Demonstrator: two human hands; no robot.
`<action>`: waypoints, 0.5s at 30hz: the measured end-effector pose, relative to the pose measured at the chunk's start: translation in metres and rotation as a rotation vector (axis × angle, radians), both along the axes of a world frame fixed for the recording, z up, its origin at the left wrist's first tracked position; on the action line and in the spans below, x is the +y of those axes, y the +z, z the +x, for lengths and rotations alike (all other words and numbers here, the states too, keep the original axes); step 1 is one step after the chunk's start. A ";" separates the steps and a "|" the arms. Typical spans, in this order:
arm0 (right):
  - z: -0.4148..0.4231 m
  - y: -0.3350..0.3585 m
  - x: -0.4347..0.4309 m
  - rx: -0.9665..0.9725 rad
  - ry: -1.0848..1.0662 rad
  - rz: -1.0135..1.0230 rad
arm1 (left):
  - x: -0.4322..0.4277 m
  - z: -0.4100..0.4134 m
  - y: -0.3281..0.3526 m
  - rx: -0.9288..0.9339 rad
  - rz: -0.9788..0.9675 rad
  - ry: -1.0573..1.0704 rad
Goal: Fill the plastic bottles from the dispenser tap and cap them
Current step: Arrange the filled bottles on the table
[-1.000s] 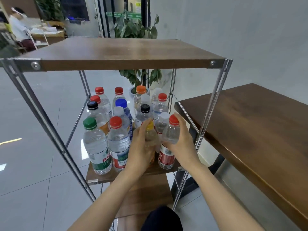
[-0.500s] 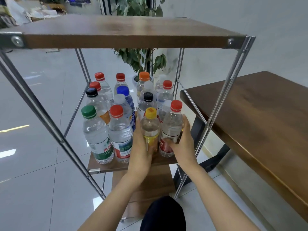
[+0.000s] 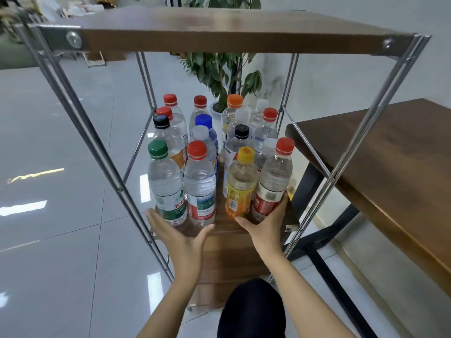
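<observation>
Where the two hands reach the front edge of the middle shelf (image 3: 220, 229), they are held apart, one before each front pair of bottles. The left hand (image 3: 181, 236) is spread flat, fingers straight and thumb out, gripping nothing. It lies at the shelf's front left, just before the bases of the green-capped bottle (image 3: 167, 184) and the red-capped water bottle (image 3: 200, 186). Whether its fingertips touch either base cannot be told.

The right hand (image 3: 266, 224) is at the shelf's front right. Its fingers are curled round the lower right side of the red-label bottle (image 3: 273, 181), and its thumb stretches across below the base of the yellow-capped bottle (image 3: 240, 186). These two bottles stand upright on the shelf, touching one another. The green-capped and red-capped pair likewise stand upright and touching at the front left, with a bare strip of shelf between the pairs.

All four front bottles are capped; fill levels are not determinable. Further capped bottles crowd the middle and rear of the shelf, among them a black-capped bottle (image 3: 240, 140), a blue-capped bottle (image 3: 203, 121) and an orange-capped bottle (image 3: 234, 106).

The top shelf (image 3: 219, 28) sits directly above the shelf on metal legs (image 3: 341, 164). A wooden table (image 3: 390, 154) stands to the shelf's right, a potted plant (image 3: 219, 67) behind it, and tiled floor (image 3: 61, 240) lies below and to its left
</observation>
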State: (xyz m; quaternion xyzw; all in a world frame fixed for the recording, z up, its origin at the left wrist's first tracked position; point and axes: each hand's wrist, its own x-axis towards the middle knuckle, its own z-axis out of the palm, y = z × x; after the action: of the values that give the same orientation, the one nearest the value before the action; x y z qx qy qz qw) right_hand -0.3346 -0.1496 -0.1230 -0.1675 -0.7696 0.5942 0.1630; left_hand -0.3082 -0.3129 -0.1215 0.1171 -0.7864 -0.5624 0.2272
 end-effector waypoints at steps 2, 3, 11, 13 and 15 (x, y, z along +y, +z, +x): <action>-0.004 -0.002 -0.003 0.024 -0.035 -0.020 | -0.005 -0.015 -0.005 -0.036 -0.002 0.010; -0.006 -0.003 -0.004 0.030 -0.048 -0.027 | -0.006 -0.021 -0.008 -0.053 -0.003 0.007; -0.014 -0.013 -0.009 0.091 -0.106 -0.076 | 0.002 -0.039 -0.020 -0.058 -0.122 0.097; -0.015 -0.014 -0.009 0.088 -0.109 -0.073 | 0.004 -0.042 -0.023 -0.049 -0.147 0.116; -0.015 -0.015 -0.009 0.093 -0.104 -0.076 | 0.006 -0.046 -0.023 -0.032 -0.154 0.129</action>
State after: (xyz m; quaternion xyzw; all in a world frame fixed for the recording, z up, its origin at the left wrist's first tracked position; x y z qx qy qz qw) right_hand -0.3494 -0.1588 -0.1382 -0.1852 -0.7284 0.6209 0.2227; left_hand -0.3539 -0.3064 -0.1448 0.1587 -0.8216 -0.4827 0.2586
